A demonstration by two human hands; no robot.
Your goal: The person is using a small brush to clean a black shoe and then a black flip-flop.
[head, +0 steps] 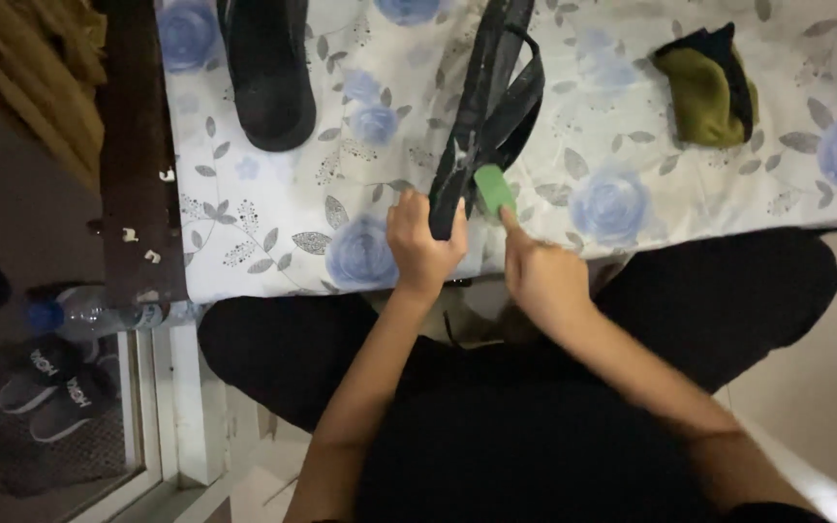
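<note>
While the left hand (423, 247) clamps around the heel end of a black flip-flop (484, 116), tilting the sandal on its edge so the side of the sole faces up, the right hand (540, 276) comes in beside it with a small green pad (494, 189). Fingers of that right hand are pinched together on the pad's lower end, pressing it flat against the sandal's rim, just where pale smears show on the black rubber. That grip on the heel looks like a brace, I'd say: it keeps the sandal from sliding on the cloth as the pad bears on it.

The sandal lies at the near edge of the floral sheet (632, 194), white with blue roses and grey leaves, its strap looping out to the right, toe pointing away from the person. Its mate, the second black flip-flop (268, 77), rests sole-flat further left on the same sheet, well apart from the hands. Off to the far right sits a folded olive and black cloth (711, 92), untouched.

Dark trousers fill the lower frame; the person sits close to the edge. Down on the left, a plastic bottle with a blue cap (79, 315) lies on the floor, and a pair of dark slippers (55, 387) sits on a mat just below it.
</note>
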